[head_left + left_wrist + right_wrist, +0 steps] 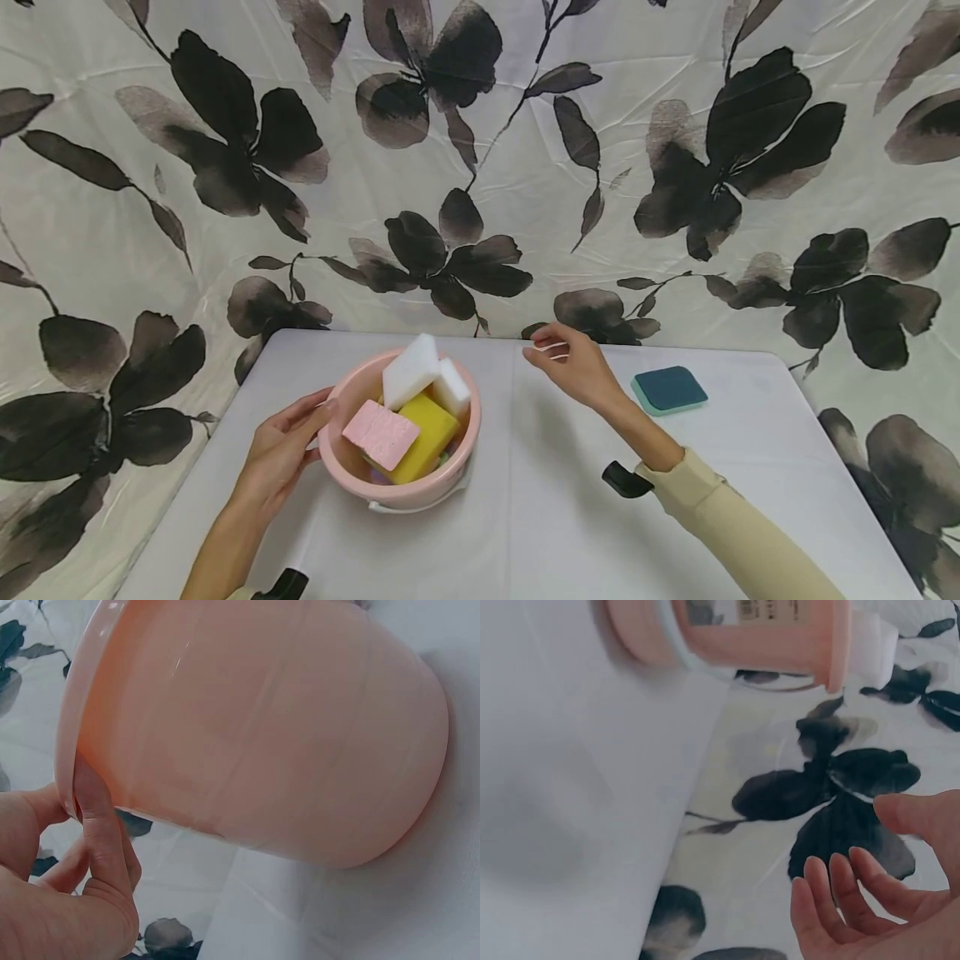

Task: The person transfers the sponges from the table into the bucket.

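A pink plastic bowl point(420, 492) stands on the white table point(540, 525) left of centre. Inside it lie a pink sponge point(380, 433), a yellow sponge point(429, 429) and two white sponges point(410, 371), which stick up over the rim. My left hand point(288, 442) grips the bowl's left rim, thumb on the edge and fingers on the outer wall. The left wrist view shows the bowl's wall point(262, 727) close up with my left hand point(82, 885) on the rim. My right hand point(570, 362) hovers to the right of the bowl, fingers relaxed and holding nothing. In the right wrist view, the right hand point(877, 900) is apart from the bowl point(735, 630).
A teal sponge point(669, 389) lies flat on the table at the right, beyond my right hand. A cloth backdrop point(480, 167) with dark flower prints hangs close behind the table's far edge and along both sides.
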The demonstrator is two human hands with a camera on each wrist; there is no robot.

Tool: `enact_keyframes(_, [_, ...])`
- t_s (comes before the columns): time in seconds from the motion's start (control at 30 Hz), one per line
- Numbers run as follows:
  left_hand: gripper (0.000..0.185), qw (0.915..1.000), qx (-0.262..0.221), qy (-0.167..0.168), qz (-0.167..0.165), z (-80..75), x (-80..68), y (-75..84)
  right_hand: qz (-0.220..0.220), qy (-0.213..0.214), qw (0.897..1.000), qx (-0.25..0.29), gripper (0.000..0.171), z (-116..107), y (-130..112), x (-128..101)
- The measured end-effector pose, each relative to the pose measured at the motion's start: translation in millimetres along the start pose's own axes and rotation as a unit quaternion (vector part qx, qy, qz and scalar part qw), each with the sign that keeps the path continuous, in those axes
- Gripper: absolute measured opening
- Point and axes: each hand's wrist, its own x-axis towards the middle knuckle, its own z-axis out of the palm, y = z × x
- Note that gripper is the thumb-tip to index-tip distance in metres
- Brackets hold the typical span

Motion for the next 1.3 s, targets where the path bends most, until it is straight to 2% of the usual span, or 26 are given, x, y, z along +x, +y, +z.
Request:
enact_keyframes(0.4, [0.079,1.0000,-0.002,-0.002,-0.001,-1.1,0.9,-1.0,0.042,0.062,0.997,-0.010,0.034,-18.9,44.2,-12.4])
enact_keyframes(0.67, [0.079,1.0000,-0.004,-0.004,0.002,-1.5,1.3,-2.1,0.084,0.082,0.992,-0.039,0.041,-32.8,69.3,-19.9])
enact_keyframes(1.3, [0.079,1.0000,-0.005,0.002,0.003,-0.1,2.0,-2.5,0.167,0.131,0.976,-0.039,0.056,-74.6,117.6,-38.1])
